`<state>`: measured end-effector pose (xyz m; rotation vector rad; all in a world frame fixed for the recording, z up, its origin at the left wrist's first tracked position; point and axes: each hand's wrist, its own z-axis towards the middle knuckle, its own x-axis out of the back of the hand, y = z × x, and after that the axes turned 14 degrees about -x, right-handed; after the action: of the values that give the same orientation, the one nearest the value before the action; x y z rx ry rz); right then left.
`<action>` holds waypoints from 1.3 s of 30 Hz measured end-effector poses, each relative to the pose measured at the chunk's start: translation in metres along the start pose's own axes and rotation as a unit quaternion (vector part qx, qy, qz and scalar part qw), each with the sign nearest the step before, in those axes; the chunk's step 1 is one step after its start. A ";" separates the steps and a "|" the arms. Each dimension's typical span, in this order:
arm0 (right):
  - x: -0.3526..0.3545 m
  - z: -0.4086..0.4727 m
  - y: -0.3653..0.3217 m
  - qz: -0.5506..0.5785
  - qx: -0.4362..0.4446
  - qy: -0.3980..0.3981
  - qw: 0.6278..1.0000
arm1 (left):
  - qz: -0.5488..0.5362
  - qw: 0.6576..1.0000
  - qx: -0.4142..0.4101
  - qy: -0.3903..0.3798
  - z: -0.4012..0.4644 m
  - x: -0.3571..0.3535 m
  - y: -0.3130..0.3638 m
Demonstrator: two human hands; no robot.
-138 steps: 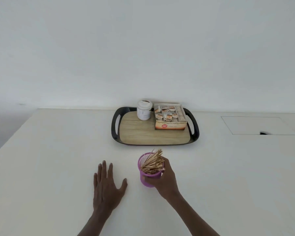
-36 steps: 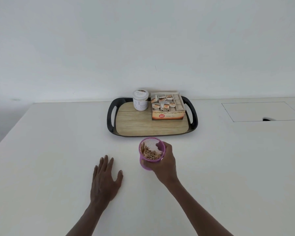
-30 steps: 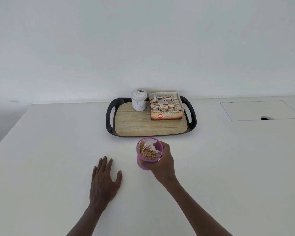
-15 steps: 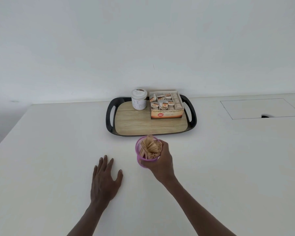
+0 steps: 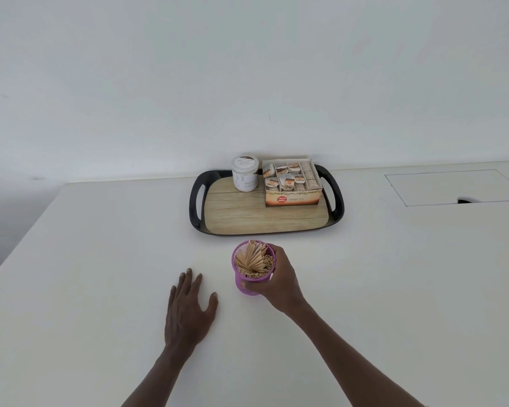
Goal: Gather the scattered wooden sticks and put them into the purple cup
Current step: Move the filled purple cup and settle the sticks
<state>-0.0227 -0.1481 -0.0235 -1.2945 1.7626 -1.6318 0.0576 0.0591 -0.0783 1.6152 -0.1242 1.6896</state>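
Head view: right hand (image 5: 279, 282) grips purple cup (image 5: 249, 284) near tray (image 5: 196, 212); left hand (image 5: 188, 312) flat on table (image 5: 100, 259).

Table (image 5: 100, 259): white top, running to the wall at 12 o'clock.
Tray (image 5: 195, 207): black rim, 2 handle slots, wood-grain base; at 12 o'clock on the table.
Jar (image 5: 245, 173): white, lidded, upright at the tray's 11 o'clock corner.
Tea box (image 5: 292, 186): open, sachets inside, just beside the jar at its 3 o'clock.
Panel (image 5: 453, 186): flush rectangular hatch at 2 o'clock.
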 end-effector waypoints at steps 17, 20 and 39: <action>0.017 0.018 0.017 -0.085 0.000 -0.079 0.993 | -0.318 0.947 -0.040 -0.003 0.038 0.023 0.050; 0.025 0.016 0.020 -0.074 0.004 -0.072 0.995 | -0.345 0.937 -0.048 -0.029 0.041 0.028 0.053; 0.022 0.071 -0.082 -0.057 0.106 -0.054 0.991 | -0.388 0.918 -0.074 0.043 0.126 0.092 0.048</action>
<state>0.0521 -0.1954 0.0427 -1.3747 1.4333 -1.7227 0.1418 -0.0027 0.0471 1.2297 0.3816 1.0900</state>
